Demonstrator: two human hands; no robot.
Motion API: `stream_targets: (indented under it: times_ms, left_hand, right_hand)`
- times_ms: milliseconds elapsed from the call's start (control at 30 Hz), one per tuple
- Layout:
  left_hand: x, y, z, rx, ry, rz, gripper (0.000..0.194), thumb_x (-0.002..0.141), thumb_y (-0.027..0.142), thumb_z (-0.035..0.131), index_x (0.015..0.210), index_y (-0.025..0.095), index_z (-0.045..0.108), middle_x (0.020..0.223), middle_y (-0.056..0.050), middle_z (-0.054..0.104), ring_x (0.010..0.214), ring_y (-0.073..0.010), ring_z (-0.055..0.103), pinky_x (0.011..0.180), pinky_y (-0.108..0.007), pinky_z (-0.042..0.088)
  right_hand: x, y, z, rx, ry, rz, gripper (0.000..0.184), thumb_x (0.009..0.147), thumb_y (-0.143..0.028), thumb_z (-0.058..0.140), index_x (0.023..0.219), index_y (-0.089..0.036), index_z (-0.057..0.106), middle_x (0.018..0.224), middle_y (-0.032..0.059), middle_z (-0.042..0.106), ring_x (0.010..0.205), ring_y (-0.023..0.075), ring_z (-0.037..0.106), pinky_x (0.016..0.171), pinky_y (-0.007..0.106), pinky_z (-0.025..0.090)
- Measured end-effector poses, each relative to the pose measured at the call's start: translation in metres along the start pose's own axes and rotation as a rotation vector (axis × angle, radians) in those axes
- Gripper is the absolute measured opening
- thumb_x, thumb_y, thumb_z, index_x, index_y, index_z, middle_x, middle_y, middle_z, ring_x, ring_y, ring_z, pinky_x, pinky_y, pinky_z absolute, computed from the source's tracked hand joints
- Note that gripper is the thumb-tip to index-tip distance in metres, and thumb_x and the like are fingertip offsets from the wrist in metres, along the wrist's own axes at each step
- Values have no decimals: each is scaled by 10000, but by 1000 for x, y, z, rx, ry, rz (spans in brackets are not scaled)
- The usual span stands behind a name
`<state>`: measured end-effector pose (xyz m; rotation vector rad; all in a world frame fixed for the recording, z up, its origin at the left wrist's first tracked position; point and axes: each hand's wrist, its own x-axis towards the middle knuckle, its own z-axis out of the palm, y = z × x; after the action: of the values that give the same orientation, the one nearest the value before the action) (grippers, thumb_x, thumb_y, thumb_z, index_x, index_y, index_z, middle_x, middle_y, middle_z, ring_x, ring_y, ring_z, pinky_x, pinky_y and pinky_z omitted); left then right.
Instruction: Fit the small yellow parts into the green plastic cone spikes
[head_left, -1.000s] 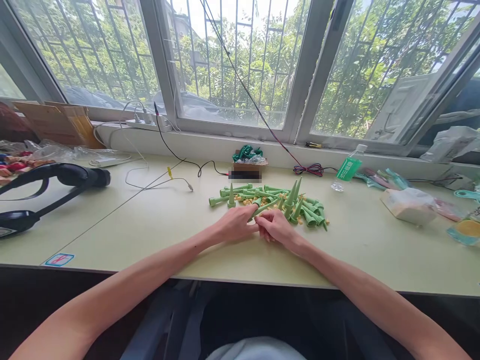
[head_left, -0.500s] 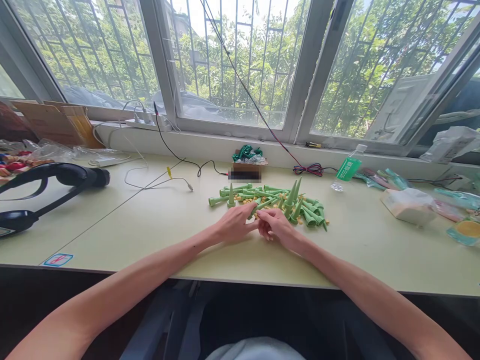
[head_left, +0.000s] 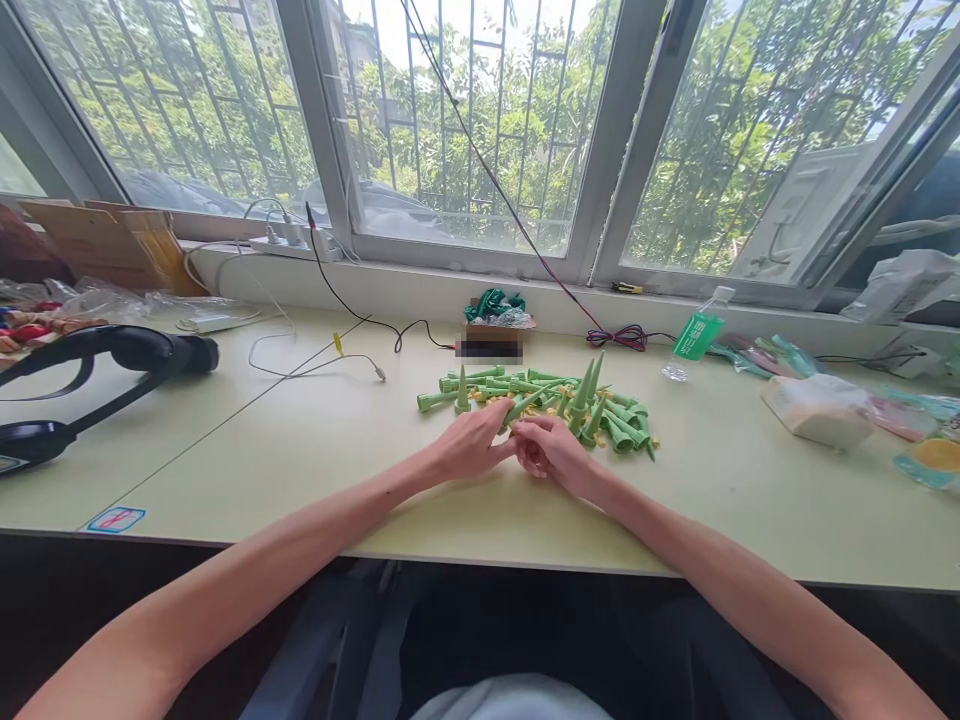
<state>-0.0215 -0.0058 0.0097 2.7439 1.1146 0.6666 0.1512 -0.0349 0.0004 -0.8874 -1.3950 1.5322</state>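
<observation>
My left hand is closed around a green plastic watering spike, whose pointed end slants up to the right. Close against it, my right hand has its fingers curled in a pinch at the spike's lower end. What lies between those fingertips is hidden. Just beyond both hands is a pile of green spikes, several lying down and a few standing point up. Small yellow pieces are scattered among them. One spike stands upright to the left of the pile.
A small box with green wrapped items stands behind the pile. At the right are a water bottle and a plastic-covered box. A black headset lies at left, near loose cables. The table's front edge runs beneath my forearms.
Both hands stay in nearly the same place. The spike's tip in my left hand shows slightly more now, and the right fingers have shifted only a little.
</observation>
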Motion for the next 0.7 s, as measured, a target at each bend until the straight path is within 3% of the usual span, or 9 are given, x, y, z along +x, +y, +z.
stream_targets:
  times_ms: [233,500,700]
  left_hand:
    - [0,4,-3,37,-41,12,217,927,395,445,1020,200,451,892,-50,625,691,-216,599,573,-296,367]
    - [-1,9,-6,64,-83,15,179,891,376,487,871,211,420,792,-23,601,620,-197,569,526,-285,291]
    - [-2,6,-4,8,-61,4,172,908,384,443,889,213,430,749,-11,582,603,-189,545,530,-289,326]
  right_hand:
    - [-1,1,0,-139,59,-6,307,786,-382,644,592,-169,538,466,-24,549,344,57,400,338,189,267]
    - [-3,1,0,-421,137,-121,318,785,-296,595,504,-181,504,460,-9,566,327,71,428,345,206,306]
    - [-3,1,0,-328,86,-86,358,830,-419,590,572,-177,539,481,-14,569,337,70,433,338,193,325]
